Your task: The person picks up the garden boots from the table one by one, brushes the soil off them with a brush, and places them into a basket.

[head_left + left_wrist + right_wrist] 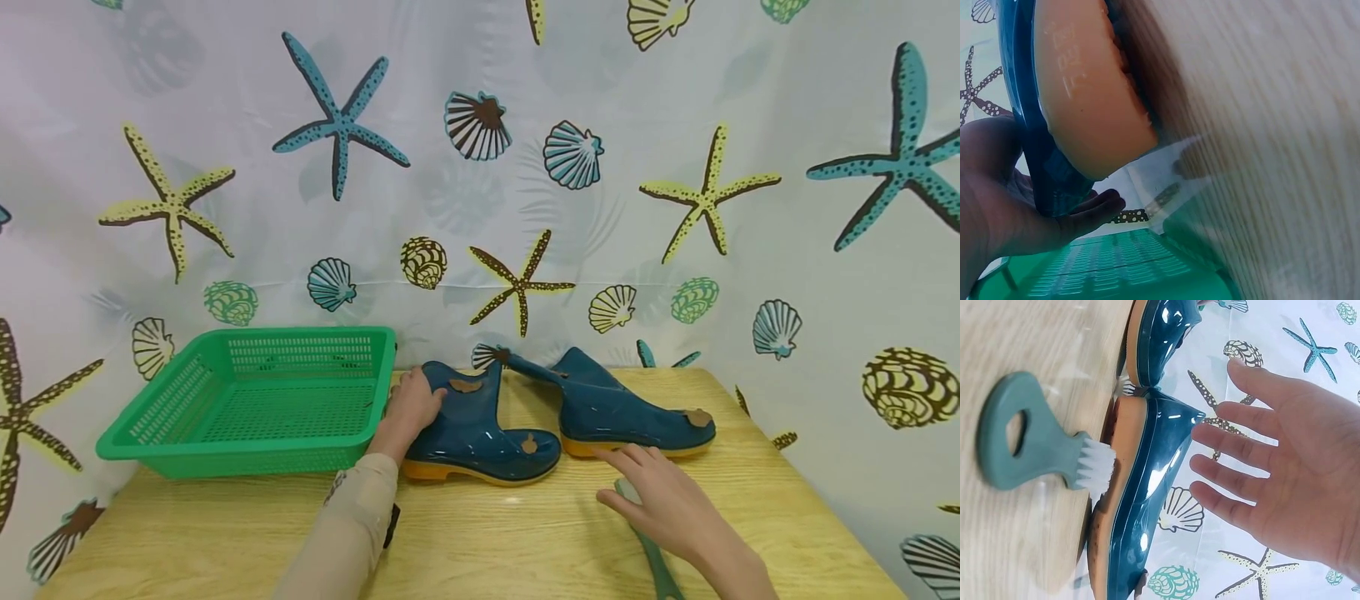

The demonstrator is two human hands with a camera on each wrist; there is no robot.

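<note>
A dark blue rubber boot (468, 425) with an orange sole stands on the table, brown patches on its shaft and toe. My left hand (411, 404) grips the back of its shaft; in the left wrist view the heel (1088, 94) shows between thumb and fingers. To the right is a second blue boot (622, 408), its shaft slumped and a brown patch on the toe. My right hand (663, 500) hovers with spread fingers, holding nothing, above a green-handled brush (656, 558). White bristles (1094, 467) show on that brush in the right wrist view.
A green plastic basket (247, 458) with slotted walls stands left of the boots, close to my left forearm. Behind the wooden table (487, 533) hangs a white curtain (450, 208) printed with starfish and shells, which also runs along both sides.
</note>
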